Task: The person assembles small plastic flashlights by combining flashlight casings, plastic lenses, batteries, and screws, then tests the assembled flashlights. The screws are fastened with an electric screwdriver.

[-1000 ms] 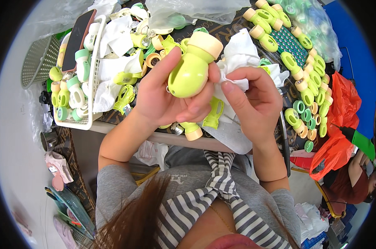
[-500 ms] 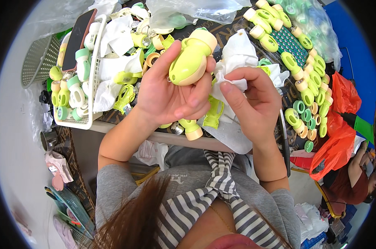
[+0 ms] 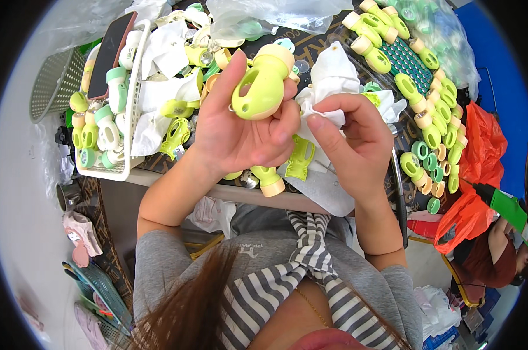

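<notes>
A lime-green toy flashlight (image 3: 263, 87) with a pale cream head rests in my left hand (image 3: 232, 125), head pointing away from me. Its oval side opening faces up, and my thumb stands beside it while the fingers curl beneath. Just to the right, my right hand (image 3: 357, 134) pinches a white cloth (image 3: 332, 73) between thumb and fingertips. The cloth lies bunched on the table, close to the flashlight but apart from it. Below my hands are a loose green shell piece (image 3: 299, 158) and another flashlight (image 3: 268, 179) near the table's edge.
A white basket (image 3: 130, 140) on the left holds flashlights and a phone (image 3: 111, 55). Several finished-looking flashlights (image 3: 432, 131) lie at right, beside green and cream rings (image 3: 436, 175). A red plastic bag (image 3: 480, 140) hangs there. Another person (image 3: 491, 256) sits at far right; a green-handled tool (image 3: 506, 207) is nearby.
The flashlight has turned in my left hand, so its side opening now shows. My right hand stays on the cloth, nearly still. At far right the green-handled tool has shifted.
</notes>
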The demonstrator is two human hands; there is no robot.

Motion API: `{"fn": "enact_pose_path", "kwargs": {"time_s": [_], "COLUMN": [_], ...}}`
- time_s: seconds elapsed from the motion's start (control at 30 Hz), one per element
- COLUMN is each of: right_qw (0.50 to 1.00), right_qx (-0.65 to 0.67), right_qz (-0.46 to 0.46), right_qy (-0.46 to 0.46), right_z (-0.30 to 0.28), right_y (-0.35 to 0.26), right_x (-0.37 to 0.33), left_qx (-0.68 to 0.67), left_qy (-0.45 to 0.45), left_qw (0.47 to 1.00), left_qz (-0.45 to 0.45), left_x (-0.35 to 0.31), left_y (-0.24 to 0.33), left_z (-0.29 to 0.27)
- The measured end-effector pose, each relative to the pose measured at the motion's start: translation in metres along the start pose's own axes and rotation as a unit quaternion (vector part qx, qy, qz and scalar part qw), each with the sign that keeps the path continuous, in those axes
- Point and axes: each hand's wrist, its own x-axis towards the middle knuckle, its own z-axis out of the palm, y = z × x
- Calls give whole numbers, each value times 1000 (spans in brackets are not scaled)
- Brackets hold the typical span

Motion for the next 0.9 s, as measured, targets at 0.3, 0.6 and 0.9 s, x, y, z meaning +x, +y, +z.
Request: {"fn": "enact_pose_path", "kwargs": {"time_s": [0.3,0.6,0.9], "right_qw": [1000,1000,1000], "right_qx": [5,11,-10], "right_qz": [4,13,5], "right_qy": [-5,-6,-8], "right_z": [-1,0,-1], "right_y": [1,0,2], "right_x": [1,0,-1], "left_qx": [28,135,116], "left_qy": [78,44,28], "left_qw": [996,989,993], "left_qz": [38,41,12], "left_x": [-2,-3,-3], "left_y": [-2,-5,-6], "left_z": [4,-2,3]}}
